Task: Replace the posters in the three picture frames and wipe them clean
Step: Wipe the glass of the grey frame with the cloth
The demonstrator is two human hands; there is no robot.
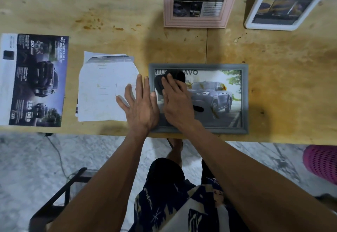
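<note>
wiping step: right hand (pixel 176 100) presses a black cloth (pixel 170 80) with flat fingers on the grey rectangular picture frame (pixel 245 100) at centre, left hand (pixel 141 104) released beside it steadying; next, likely sweep rightward across the glass.

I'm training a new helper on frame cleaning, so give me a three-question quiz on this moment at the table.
1. True or false: the right hand presses a black cloth on the grey frame.
2. Which frame lies flat near the table edge? A pink, B white, C grey.
3. Fill in: the left hand rests flat, fingers spread, at the frame's ____ edge.

Key: 1 true; 2 C; 3 left.
</note>
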